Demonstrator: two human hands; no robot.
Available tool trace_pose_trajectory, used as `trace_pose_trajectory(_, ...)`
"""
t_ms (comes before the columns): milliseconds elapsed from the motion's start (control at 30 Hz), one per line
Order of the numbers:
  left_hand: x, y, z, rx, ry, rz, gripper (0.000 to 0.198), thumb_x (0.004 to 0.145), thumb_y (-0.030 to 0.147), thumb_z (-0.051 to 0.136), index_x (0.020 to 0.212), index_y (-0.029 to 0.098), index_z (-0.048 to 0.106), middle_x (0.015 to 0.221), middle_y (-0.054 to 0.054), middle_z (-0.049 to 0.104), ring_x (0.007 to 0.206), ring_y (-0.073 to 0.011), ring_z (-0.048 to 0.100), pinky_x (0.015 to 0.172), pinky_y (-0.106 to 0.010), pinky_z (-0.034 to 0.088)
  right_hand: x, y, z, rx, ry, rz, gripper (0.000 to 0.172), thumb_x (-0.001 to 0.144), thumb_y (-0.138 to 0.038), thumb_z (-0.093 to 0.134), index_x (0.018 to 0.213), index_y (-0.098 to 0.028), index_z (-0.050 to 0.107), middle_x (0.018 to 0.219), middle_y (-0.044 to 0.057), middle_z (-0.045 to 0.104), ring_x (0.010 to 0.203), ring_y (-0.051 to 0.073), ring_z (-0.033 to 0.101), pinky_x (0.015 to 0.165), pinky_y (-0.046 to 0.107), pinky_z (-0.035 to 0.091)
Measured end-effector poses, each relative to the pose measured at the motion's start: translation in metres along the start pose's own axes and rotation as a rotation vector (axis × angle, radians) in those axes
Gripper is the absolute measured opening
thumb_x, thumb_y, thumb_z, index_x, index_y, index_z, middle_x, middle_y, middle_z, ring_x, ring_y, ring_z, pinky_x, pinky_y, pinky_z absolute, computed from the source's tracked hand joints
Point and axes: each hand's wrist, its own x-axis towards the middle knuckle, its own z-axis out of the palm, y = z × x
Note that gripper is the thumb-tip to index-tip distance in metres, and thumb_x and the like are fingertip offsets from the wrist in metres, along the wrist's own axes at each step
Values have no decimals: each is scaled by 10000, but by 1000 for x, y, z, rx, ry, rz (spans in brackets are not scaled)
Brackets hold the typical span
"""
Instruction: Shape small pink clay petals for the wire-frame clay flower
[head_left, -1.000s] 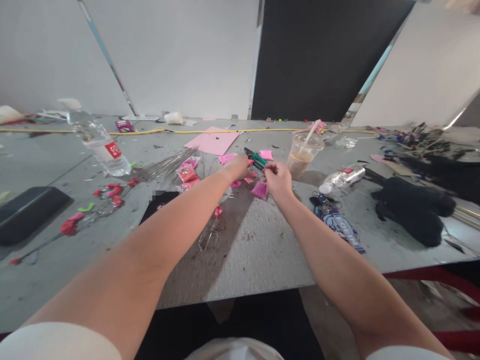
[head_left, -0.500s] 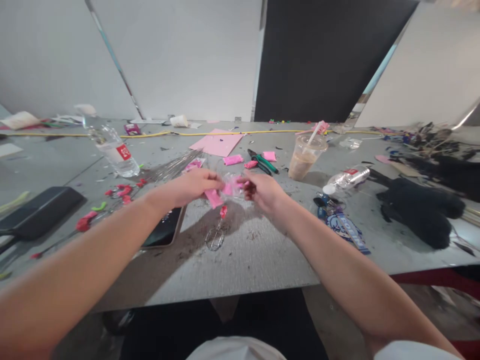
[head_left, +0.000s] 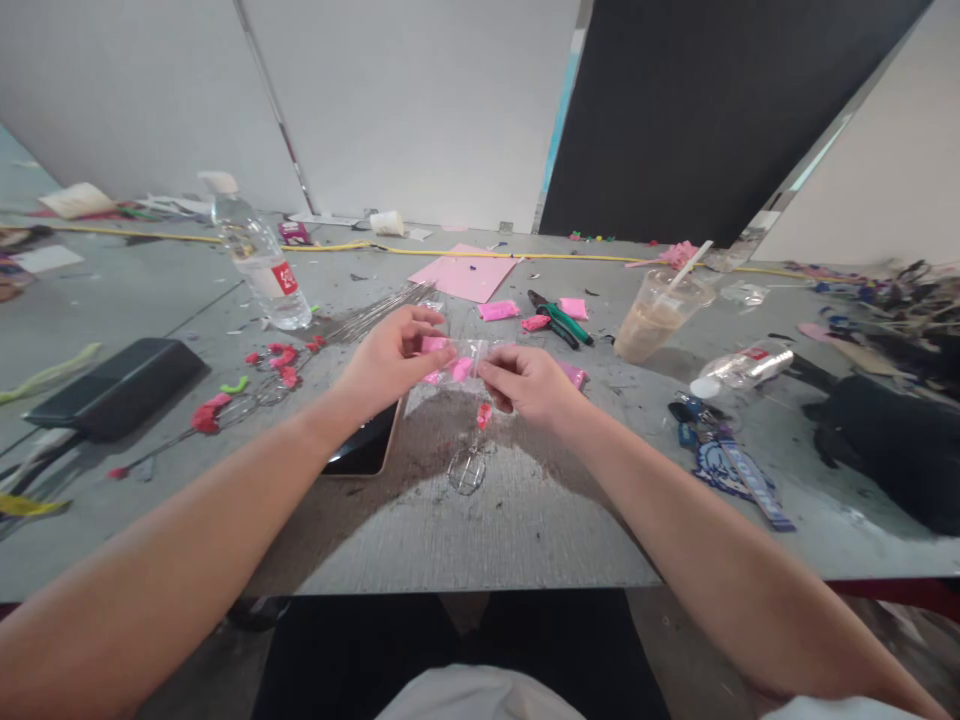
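My left hand (head_left: 391, 357) and my right hand (head_left: 525, 382) meet over the middle of the grey table (head_left: 525, 520). Between their pinched fingers they hold a small clear plastic bag with pink bits inside (head_left: 459, 362). Just below the hands lies a bent wire piece with a red tip (head_left: 471, 462). A phone (head_left: 369, 452) lies under my left wrist. Green-handled pliers (head_left: 564, 320) lie beyond the hands, among small pink packets (head_left: 498, 310).
A water bottle (head_left: 262, 262) stands at the left, near red flower pieces (head_left: 279, 362) and a bundle of thin wires (head_left: 375, 315). A black case (head_left: 112, 385) lies far left. An iced coffee cup (head_left: 656, 315), a lying bottle (head_left: 739, 367), keys (head_left: 720, 455) and black cloth (head_left: 892, 445) are at the right.
Both hands drew back from the pliers toward me, picked up the clear bag of pink bits and now hold it between them. The view shifted to the left.
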Motion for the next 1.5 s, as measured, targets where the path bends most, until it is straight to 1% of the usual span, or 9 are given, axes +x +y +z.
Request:
trace_pose_trajectory(100, -10, 3, 9, 300, 212, 272, 228, 872, 351, 756, 1004, 183, 678, 1047, -94, 719, 989, -220, 644, 830, -358, 527, -4, 4, 7, 43, 40, -35, 245, 962, -329, 639, 759, -194, 616, 527, -66, 483, 491, 88, 424, 503, 250, 331)
trace_pose_trajectory(167, -19, 8, 15, 376, 187, 395, 156, 935, 338, 685, 893, 189, 669, 920, -57, 703, 909, -193, 631, 804, -338, 505, -7, 6, 10, 66, 49, -63, 254, 941, -384, 661, 776, -196, 618, 550, -69, 477, 506, 88, 417, 510, 255, 329)
trace_pose_trajectory(333, -31, 21, 24, 236, -4, 248, 283, 971, 380, 623, 771, 187, 566, 626, 43, 541, 538, -96, 431, 523, -263, 337, -13, 9, 13, 41, 21, -212, 300, 858, -459, 756, 801, -182, 654, 616, -58, 506, 559, 90, 411, 526, 259, 313)
trace_pose_trajectory(700, -20, 33, -2, 215, -461, 102, 362, 988, 388, 522, 697, 185, 591, 598, 22, 504, 569, -120, 453, 547, -270, 357, -28, 8, 17, 10, -135, -209, 235, 936, -352, 674, 788, -170, 658, 597, -53, 534, 521, 78, 448, 502, 239, 340)
trace_pose_trajectory(967, -21, 33, -16, -44, -700, -130, 428, 955, 491, 633, 641, 208, 568, 502, 28, 462, 454, -101, 360, 452, -268, 276, -37, 2, 12, 113, -238, -171, 220, 917, -331, 702, 760, -181, 666, 585, -35, 604, 479, 81, 501, 470, 225, 395)
trace_pose_trajectory(1133, -21, 32, -23, -122, -770, -243, 439, 938, 382, 646, 573, 202, 481, 457, 36, 424, 426, -91, 303, 447, -278, 223, -37, 0, 5, 108, -185, -190, 269, 915, -316, 716, 703, -186, 612, 540, -57, 541, 481, 67, 447, 457, 212, 326)
trace_pose_trajectory(1300, -17, 26, -19, -44, -637, -46, 347, 909, 348, 640, 595, 213, 583, 587, 10, 448, 574, -137, 420, 558, -304, 362, -36, -1, 7, 177, -227, -101, 255, 897, -368, 748, 761, -177, 647, 530, -85, 465, 446, 49, 333, 419, 212, 239)
trace_pose_trajectory(1400, -18, 23, -10, -51, -473, 63, 295, 852, 330, 677, 588, 214, 615, 924, -56, 623, 916, -219, 600, 844, -381, 510, -33, 3, 7, 360, -281, -28, 239, 915, -358, 706, 765, -186, 632, 495, -89, 468, 417, 55, 344, 407, 209, 228)
trace_pose_trajectory(1500, -22, 21, -1, -195, -505, 30, 275, 816, 308, 691, 571, 202, 622, 1216, -83, 667, 1178, -287, 612, 1039, -452, 495, -30, 9, 5, 426, -319, 1, 215, 890, -328, 726, 757, -183, 640, 514, -75, 506, 433, 57, 385, 429, 206, 251)
